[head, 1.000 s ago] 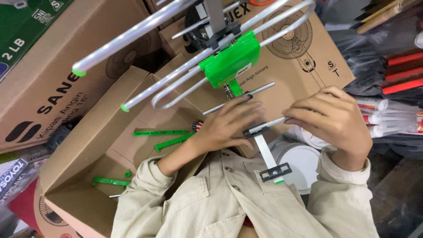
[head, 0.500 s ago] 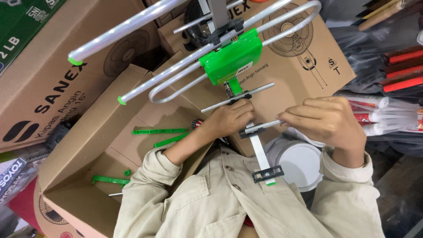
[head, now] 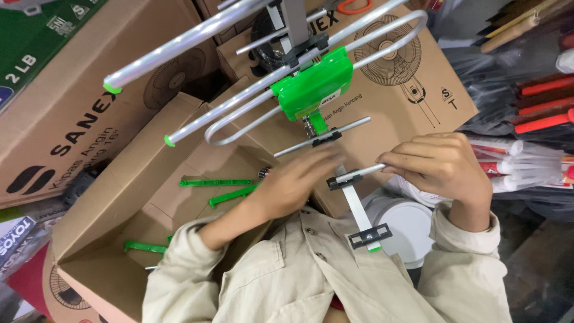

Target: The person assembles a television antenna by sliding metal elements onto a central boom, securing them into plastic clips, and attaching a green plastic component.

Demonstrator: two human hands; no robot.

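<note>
The right hand (head: 442, 164) pinches a thin metal rod (head: 359, 174) of the antenna (head: 308, 90); the left hand (head: 296, 179), blurred, lies half-open against the boom beside it. Cardboard boxes (head: 412, 78) crowd close behind, with an open box (head: 95, 239) below on the left. Smooth aluminium tubes loop from a glossy green plastic housing. Since half a second ago the left hand has slid nearer the rod.

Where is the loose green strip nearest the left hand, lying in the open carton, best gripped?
Pinch the green strip at mid-length from above, across its narrow width: it lies flat and slanted on the carton flap, its right end close by the left hand.
</note>
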